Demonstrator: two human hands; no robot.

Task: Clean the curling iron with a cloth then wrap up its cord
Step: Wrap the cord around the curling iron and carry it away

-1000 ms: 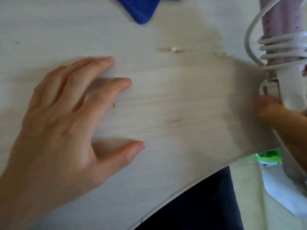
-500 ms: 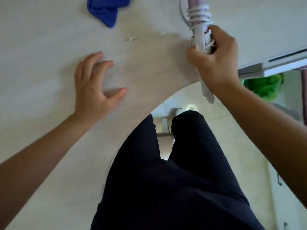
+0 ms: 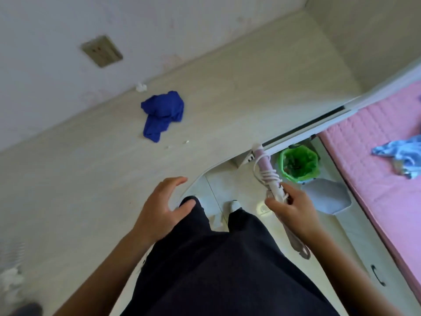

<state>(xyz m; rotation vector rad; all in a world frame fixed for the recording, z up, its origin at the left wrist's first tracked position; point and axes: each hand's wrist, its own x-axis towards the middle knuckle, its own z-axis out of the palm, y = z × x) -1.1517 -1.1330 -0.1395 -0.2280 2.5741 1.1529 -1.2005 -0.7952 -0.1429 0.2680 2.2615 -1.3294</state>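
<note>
the curling iron (image 3: 272,182) has lifted off the desk (image 3: 91,179); right hand (image 3: 292,209) grips it, cord (image 3: 268,175) wrapped; left hand (image 3: 160,212) relaxed, holding nothing; blue cloth (image 3: 162,115) well apart; green bin (image 3: 298,164) beyond; no legible writing

Right hand (image 3: 293,210) grips cord-wrapped curling iron (image 3: 265,164); left hand (image 3: 163,208) relaxed; blue cloth (image 3: 163,115) on table (image 3: 68,179).

No legible txt, labels, brands or nos. anywhere in view. Curling iron (image 3: 263,161) body & wall plate (image 3: 101,51): any print too small/blurred to tell.
</note>
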